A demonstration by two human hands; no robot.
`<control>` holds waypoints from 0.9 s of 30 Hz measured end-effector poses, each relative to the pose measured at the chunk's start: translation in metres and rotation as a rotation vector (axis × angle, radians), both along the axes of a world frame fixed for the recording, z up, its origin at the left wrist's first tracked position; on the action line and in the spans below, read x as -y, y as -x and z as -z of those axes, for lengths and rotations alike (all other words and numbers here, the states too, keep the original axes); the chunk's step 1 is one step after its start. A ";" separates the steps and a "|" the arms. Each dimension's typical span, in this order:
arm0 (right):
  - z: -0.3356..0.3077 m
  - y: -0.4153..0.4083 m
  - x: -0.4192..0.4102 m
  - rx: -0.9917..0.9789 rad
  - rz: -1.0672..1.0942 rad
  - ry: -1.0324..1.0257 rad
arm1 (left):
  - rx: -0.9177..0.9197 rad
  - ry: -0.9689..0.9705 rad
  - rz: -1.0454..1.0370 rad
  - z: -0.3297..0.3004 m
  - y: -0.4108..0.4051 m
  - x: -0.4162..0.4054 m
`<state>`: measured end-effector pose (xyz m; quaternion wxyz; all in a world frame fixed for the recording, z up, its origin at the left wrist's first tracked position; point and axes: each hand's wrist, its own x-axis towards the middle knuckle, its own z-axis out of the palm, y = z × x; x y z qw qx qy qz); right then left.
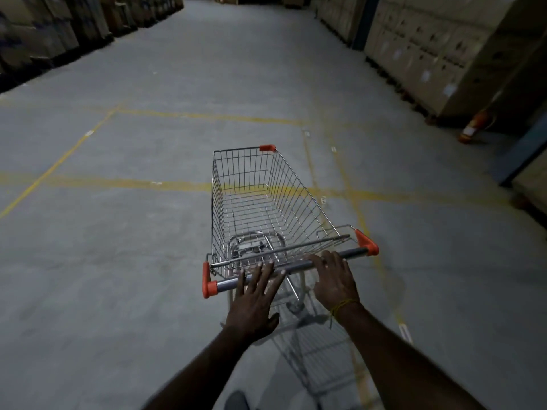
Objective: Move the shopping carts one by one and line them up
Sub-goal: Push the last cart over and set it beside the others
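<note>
Right hand (334, 279) on handle, shopping cart (260, 202) pointing away

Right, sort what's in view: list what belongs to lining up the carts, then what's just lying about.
Part of the job:
- silver wire shopping cart with orange corner caps
- its grey handle bar
- left hand, fingers straight on the bar
- right hand, curled over the bar

Just lying about:
- stacked brown cardboard boxes
- red fire extinguisher on the floor
- yellow painted floor lines
</note>
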<state>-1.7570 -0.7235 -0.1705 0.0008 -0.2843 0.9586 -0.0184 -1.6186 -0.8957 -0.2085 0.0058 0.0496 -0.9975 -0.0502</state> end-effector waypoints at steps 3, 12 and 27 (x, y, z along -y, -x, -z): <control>-0.001 -0.026 -0.048 -0.036 0.053 0.068 | -0.007 0.008 0.070 -0.001 -0.016 -0.040; 0.011 -0.122 -0.178 0.063 0.280 0.024 | 0.046 0.056 0.271 -0.008 -0.075 -0.147; 0.014 -0.269 -0.319 0.013 0.690 -0.014 | 0.112 0.081 0.714 -0.014 -0.121 -0.258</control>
